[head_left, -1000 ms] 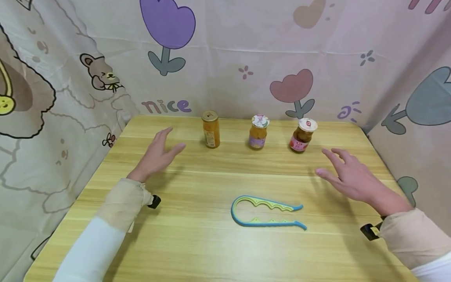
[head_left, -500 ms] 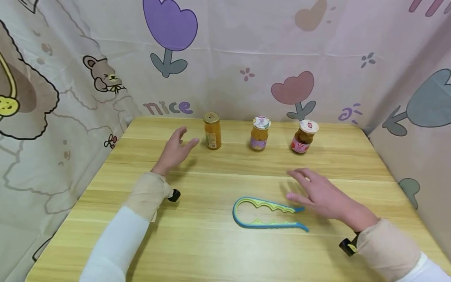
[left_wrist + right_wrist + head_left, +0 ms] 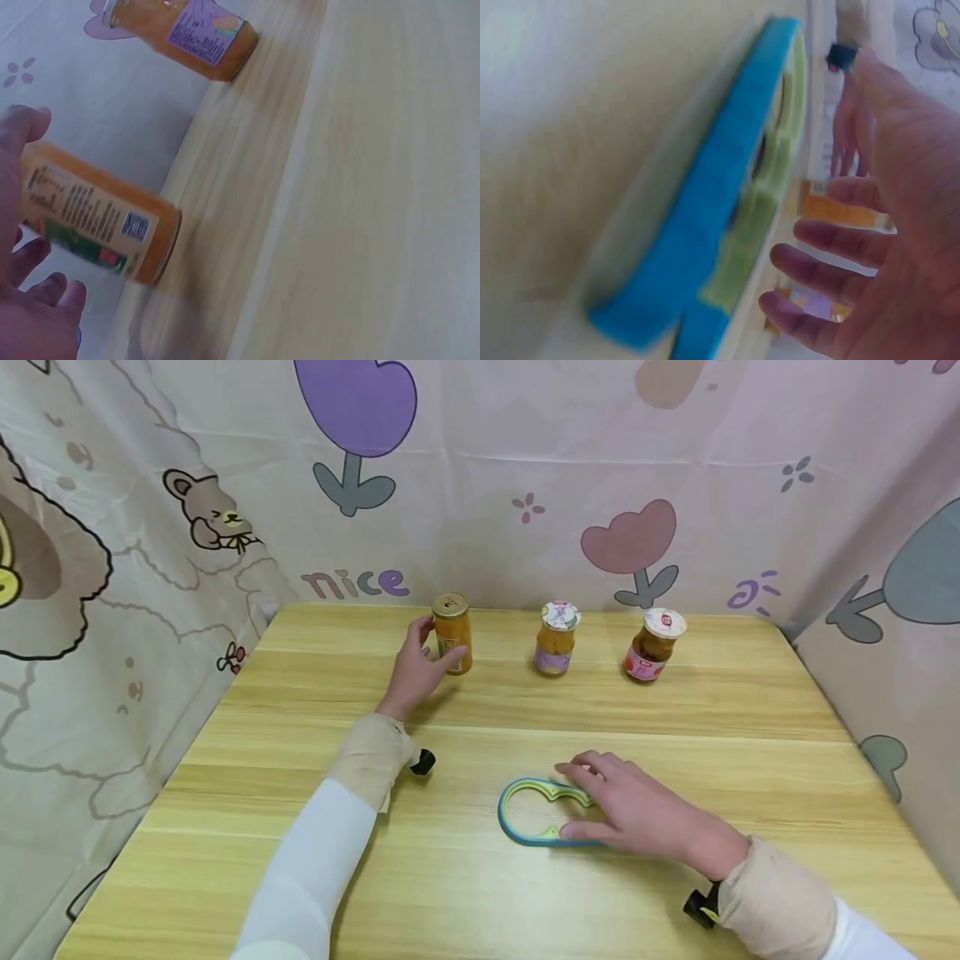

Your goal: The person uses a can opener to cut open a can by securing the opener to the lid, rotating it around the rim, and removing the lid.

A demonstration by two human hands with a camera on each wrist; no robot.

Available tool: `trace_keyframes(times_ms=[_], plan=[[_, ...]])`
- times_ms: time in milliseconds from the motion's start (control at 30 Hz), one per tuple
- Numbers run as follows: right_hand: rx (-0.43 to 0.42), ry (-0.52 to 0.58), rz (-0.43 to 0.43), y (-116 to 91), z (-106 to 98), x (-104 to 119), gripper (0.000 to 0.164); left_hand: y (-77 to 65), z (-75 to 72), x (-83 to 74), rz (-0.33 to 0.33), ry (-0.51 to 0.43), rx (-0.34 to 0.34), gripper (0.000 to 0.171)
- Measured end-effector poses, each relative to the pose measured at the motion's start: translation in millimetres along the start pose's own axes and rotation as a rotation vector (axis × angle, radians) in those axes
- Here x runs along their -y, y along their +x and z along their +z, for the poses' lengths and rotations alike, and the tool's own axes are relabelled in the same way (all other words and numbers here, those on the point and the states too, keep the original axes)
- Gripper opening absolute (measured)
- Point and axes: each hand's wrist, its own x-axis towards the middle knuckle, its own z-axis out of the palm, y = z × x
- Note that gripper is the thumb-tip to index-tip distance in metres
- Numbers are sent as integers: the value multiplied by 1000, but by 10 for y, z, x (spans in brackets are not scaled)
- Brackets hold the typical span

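My left hand (image 3: 415,672) is at a tall jar of orange contents (image 3: 453,631) with a gold lid, standing upright at the back of the table. Its thumb reaches across the jar's front, and the other fingers are by the far left side. In the left wrist view the same orange jar (image 3: 97,214) lies between thumb and loosely bent fingers. A blue and green U-shaped jar opener (image 3: 528,839) with a scalloped inner edge lies flat. Over its two free ends hovers my right hand (image 3: 645,810), thumb and fingers spread, hiding those ends. The right wrist view shows the opener (image 3: 697,202) beside parted fingers (image 3: 817,262).
Along the back of the wooden table (image 3: 450,893) stand two smaller jars: one with a purple label (image 3: 553,643), and a dark one with a pink label (image 3: 651,652). A printed cloth (image 3: 480,485) hangs behind them and at both sides.
My left hand has moved right, up to the tall orange jar. My right hand has come left and down, over the jar opener. The jars and opener have stayed in place.
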Motion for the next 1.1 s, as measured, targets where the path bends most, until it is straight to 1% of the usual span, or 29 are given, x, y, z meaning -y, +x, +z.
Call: trace_keyframes(times_ms=[33, 233, 300, 533, 633, 700, 800, 867, 967, 1100], plan=[[4, -1, -3, 4, 25, 24, 83, 5, 17, -39, 4, -14, -2, 93], [30, -31, -7, 38, 155, 125, 104, 100, 119, -108, -3, -125, -23, 89], [33, -53, -9, 53, 179, 130, 105, 147, 156, -81, -9, -135, -38, 90], [-4, -107, -18, 115, 233, 106, 100, 254, 225, -139, 2, -115, -136, 88], [-4, -120, -13, 137, 248, 115, 102, 282, 247, -152, -7, -116, -162, 92], [4, -126, -15, 153, 259, 128, 103, 292, 263, -145, -11, -112, -186, 92], [23, -132, -18, 169, 273, 150, 101, 301, 287, -114, -8, -104, -225, 86], [34, -128, -16, 170, 277, 160, 99, 304, 302, -93, -2, -98, -244, 78], [37, -115, -1, 163, 278, 163, 96, 312, 329, -74, 9, -99, -239, 70], [14, -99, 12, 149, 268, 150, 94, 319, 368, -73, 19, -105, -206, 66]])
